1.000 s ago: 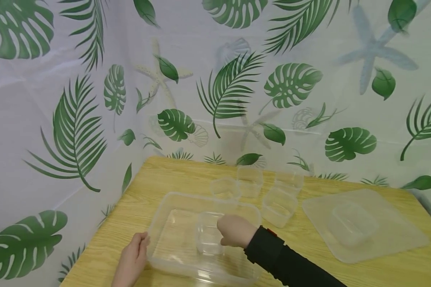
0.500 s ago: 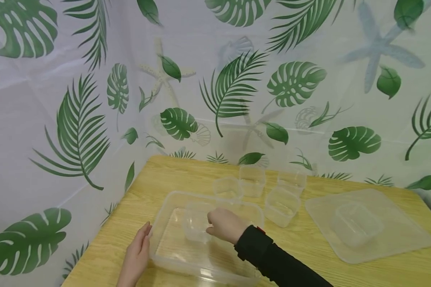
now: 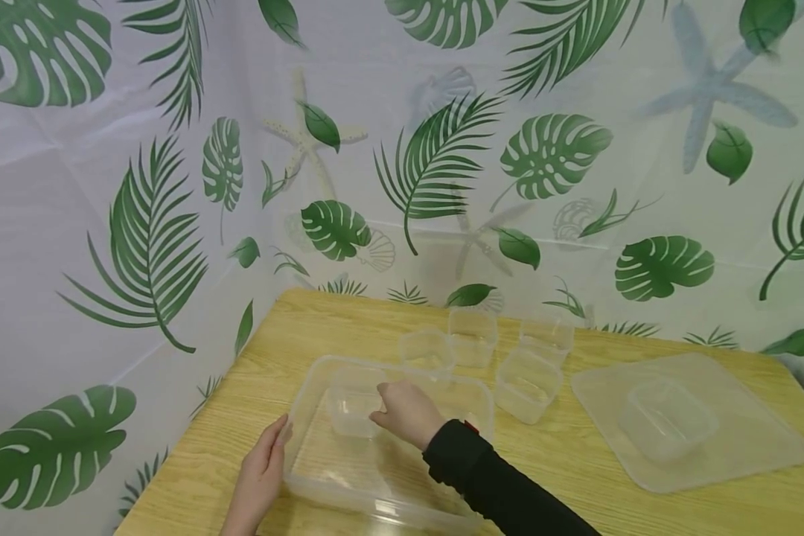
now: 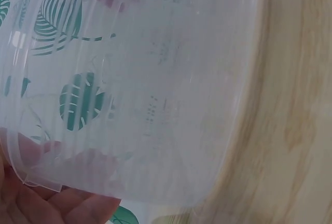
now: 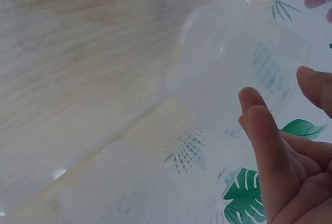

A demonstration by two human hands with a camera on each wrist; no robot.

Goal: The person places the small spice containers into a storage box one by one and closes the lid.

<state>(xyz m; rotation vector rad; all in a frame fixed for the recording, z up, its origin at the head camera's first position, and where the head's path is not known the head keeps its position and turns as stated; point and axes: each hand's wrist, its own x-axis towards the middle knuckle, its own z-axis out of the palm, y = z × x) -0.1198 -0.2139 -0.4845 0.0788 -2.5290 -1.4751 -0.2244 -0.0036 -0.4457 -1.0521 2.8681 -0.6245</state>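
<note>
A large clear plastic storage box [image 3: 348, 502] stands on the table, with a small clear container [image 3: 351, 417] inside it toward the back left. My right hand [image 3: 405, 413] reaches over the box to the small container's right side. In the right wrist view its thumb and fingertips [image 5: 253, 99] stand apart, overlapping the edge of the small container [image 5: 228, 63]. My left hand [image 3: 261, 473] rests at the outside of the box's left wall, its fingers fairly straight. The left wrist view shows those fingers [image 4: 85, 211] beside the box's corner, partly behind the clear plastic.
Several more small clear containers [image 3: 528, 383] stand behind and right of the box. A large flat translucent lid [image 3: 744, 447] lies on the right with another small container [image 3: 670, 417] on it. A leaf-patterned curtain [image 3: 348, 97] borders the wooden table [image 3: 328, 316] at back and left.
The small container has moved left and back inside the box, along with my right hand. My left hand has shifted slightly up along the box's left wall, its fingers straighter.
</note>
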